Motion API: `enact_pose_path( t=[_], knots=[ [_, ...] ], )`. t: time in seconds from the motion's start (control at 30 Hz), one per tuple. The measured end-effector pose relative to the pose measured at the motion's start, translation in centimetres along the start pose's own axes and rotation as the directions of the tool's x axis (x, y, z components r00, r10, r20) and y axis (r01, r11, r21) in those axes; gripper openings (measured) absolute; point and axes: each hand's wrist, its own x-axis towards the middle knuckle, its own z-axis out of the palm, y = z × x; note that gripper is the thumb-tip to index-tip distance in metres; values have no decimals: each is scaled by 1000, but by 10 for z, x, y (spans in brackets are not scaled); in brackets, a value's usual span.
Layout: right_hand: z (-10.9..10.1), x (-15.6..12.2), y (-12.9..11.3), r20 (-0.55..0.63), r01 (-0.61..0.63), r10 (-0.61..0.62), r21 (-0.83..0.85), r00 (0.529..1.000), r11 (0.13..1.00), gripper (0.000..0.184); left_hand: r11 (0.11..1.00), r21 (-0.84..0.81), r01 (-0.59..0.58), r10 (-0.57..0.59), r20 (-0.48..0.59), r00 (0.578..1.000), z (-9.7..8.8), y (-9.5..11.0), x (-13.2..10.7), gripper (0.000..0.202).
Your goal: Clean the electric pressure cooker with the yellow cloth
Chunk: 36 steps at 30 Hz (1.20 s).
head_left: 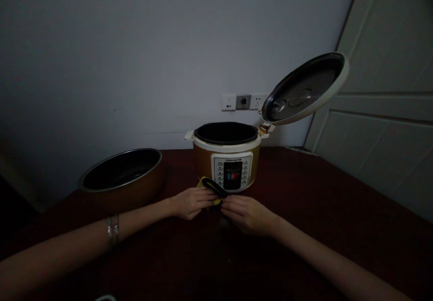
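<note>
My left hand point(193, 202) is closed on a small, flat yellow-and-black piece point(214, 185), its fingers lying across the front of it. The piece looks soft and bent, but in the dim light I cannot make out its kind. My right hand point(249, 214) pinches its lower right end, with the fingertips of both hands close together. Just behind them stands an electric pressure cooker point(203, 160), white and gold, its control panel point(232, 173) facing me. Its round lid point(302, 91) is raised and tilted to the right; the inside of the cooker is dark.
A wide inner pot point(135, 187) with a brown outside and dark inside stands left of the cooker on the dark red table point(304, 192). Wall sockets point(243, 102) are behind the cooker. A pale door point(382, 134) rises on the right. A white curved edge point(106, 298) shows at the bottom.
</note>
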Motion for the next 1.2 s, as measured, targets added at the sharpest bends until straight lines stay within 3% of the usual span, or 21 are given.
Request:
enact_pose_path(
  t=[0.07, 0.1, 0.17, 0.23, 0.27, 0.33, 0.43, 0.57, 0.7, 0.77, 0.87, 1.0, 1.1, 1.2],
  knots=[
    [17, 13, -2, 104, 24, -18, -58, 994, 998, 28, 992, -30, 121, -124, -149, 981, -6, -4, -5, 32],
    [25, 20, 0, 145, 47, -35, -84, 989, 995, 29, 967, -48, 249, -254, -204, 946, -8, -6, -7, 29],
    [41, 34, 5, 210, 113, -82, -141, 974, 983, 30, 827, -105, 552, -560, -217, 799, -11, -10, -10, 25],
    [55, 48, 9, 258, 124, -65, -221, 964, 967, 30, 624, -176, 762, -782, -120, 612, -10, -12, -12, 21],
    [61, 54, 10, 280, 106, -30, -263, 960, 959, 30, 533, -216, 818, -844, -59, 534, -8, -13, -13, 20],
    [68, 60, 8, 316, 56, 56, -332, 947, 942, 30, 403, -294, 867, -904, 19, 427, -2, -13, -14, 18],
    [73, 56, 2, 375, 45, 109, -378, 921, 925, 25, 312, -391, 866, -934, 43, 356, 7, -13, -19, 19],
    [78, 56, -3, 497, 137, 122, -453, 859, 881, 28, 194, -521, 831, -960, 72, 270, 21, -15, -25, 23],
    [94, 93, 0, 615, 201, 159, -473, 772, 858, 29, 73, -650, 756, -993, 22, 115, 36, -19, -30, 27],
    [102, 114, 2, 612, 175, 190, -487, 768, 856, 30, 37, -704, 709, -999, -5, 47, 39, -20, -34, 27],
    [106, 131, 3, 593, 111, 246, -500, 767, 859, 31, 2, -772, 636, -1000, -21, -22, 37, -19, -40, 25],
    [90, 118, 3, 589, 56, 253, -455, 767, 888, 35, -40, -838, 545, -996, -9, -86, 32, -15, -40, 21],
    [71, 96, -4, 555, -55, 241, -331, 796, 942, 45, -67, -870, 488, -992, 4, -129, 30, -17, -30, 21],
    [50, 74, -23, 528, -195, 308, -259, 791, 946, 36, -70, -901, 428, -987, 0, -162, 29, -28, -15, 20]
  ],
)
